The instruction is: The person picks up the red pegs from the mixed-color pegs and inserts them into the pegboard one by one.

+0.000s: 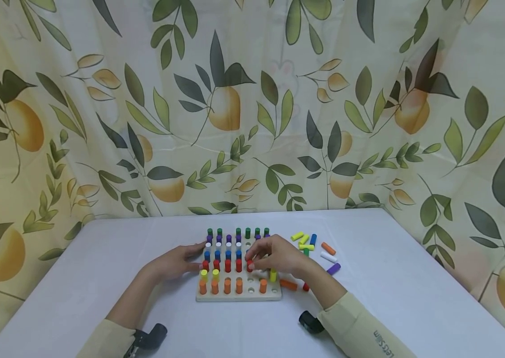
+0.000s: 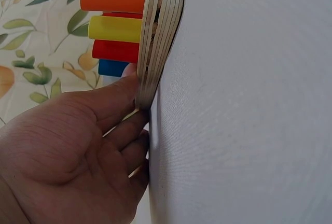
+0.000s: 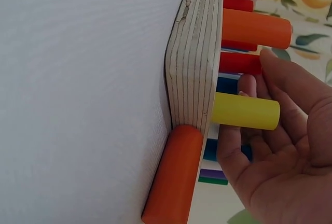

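A wooden pegboard (image 1: 239,297) lies on the table, with rows of green, purple, white, blue, red, yellow and orange pegs standing in it. My left hand (image 1: 169,266) grips the board's left edge; in the left wrist view its thumb (image 2: 116,97) reaches over the edge and the other fingers lie along the side. With fingertips and thumb, my right hand (image 1: 275,256) pinches a red peg (image 1: 250,267) in the red row, standing upright at the board. The right wrist view shows this red peg (image 3: 241,63) at the thumb tip, behind a yellow peg (image 3: 246,111).
Loose pegs lie right of the board, among them a purple peg (image 1: 333,269), a white peg (image 1: 328,257) and several yellow ones. An orange peg (image 3: 174,177) leans at the board's right side. Bare holes (image 1: 251,290) show in the front rows. A patterned curtain (image 1: 252,149) hangs behind.
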Action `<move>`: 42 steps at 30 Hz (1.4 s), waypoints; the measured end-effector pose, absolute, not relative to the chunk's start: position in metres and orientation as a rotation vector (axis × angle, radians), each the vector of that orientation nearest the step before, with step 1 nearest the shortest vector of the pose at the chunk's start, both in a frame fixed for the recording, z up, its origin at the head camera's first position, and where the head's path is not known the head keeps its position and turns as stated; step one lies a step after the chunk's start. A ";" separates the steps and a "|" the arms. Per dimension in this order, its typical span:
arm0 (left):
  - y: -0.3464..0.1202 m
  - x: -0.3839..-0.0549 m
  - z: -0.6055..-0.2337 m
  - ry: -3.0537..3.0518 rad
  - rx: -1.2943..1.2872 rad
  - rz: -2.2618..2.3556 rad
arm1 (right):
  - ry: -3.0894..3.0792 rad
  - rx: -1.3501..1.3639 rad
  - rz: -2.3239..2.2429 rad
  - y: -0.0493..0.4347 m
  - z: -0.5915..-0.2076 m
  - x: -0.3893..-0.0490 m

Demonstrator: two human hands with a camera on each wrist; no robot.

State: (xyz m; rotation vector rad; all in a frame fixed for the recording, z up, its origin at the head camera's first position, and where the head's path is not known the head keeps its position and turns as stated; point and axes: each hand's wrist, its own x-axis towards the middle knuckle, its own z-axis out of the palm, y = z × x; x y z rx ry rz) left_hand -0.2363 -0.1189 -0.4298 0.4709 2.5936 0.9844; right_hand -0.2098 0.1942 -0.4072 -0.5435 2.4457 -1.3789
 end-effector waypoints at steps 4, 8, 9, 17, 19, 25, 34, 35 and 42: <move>-0.119 -0.239 -0.432 2.598 0.480 0.984 | 2.441 -0.528 -1.387 0.195 -0.405 -0.209; -0.120 -0.241 -0.433 2.601 0.474 0.978 | 2.455 -0.520 -1.389 0.196 -0.402 -0.209; -0.120 -0.241 -0.433 2.596 0.465 0.985 | 2.460 -0.521 -1.392 0.196 -0.401 -0.209; -0.123 -0.238 -0.430 2.594 0.487 0.973 | 2.472 -0.542 -1.434 0.201 -0.391 -0.208; -0.123 -0.238 -0.429 2.595 0.492 0.968 | 2.477 -0.555 -1.429 0.203 -0.388 -0.207; -0.123 -0.240 -0.431 2.587 0.486 0.980 | 2.493 -0.564 -1.414 0.213 -0.384 -0.205; -0.120 -0.240 -0.432 2.598 0.504 0.973 | 2.545 -0.470 -1.411 0.233 -0.382 -0.201; -0.120 -0.240 -0.432 2.601 0.505 0.969 | 2.556 -0.455 -1.405 0.235 -0.382 -0.201; -0.121 -0.241 -0.432 2.606 0.500 0.953 | 2.580 -0.378 -1.408 0.250 -0.386 -0.201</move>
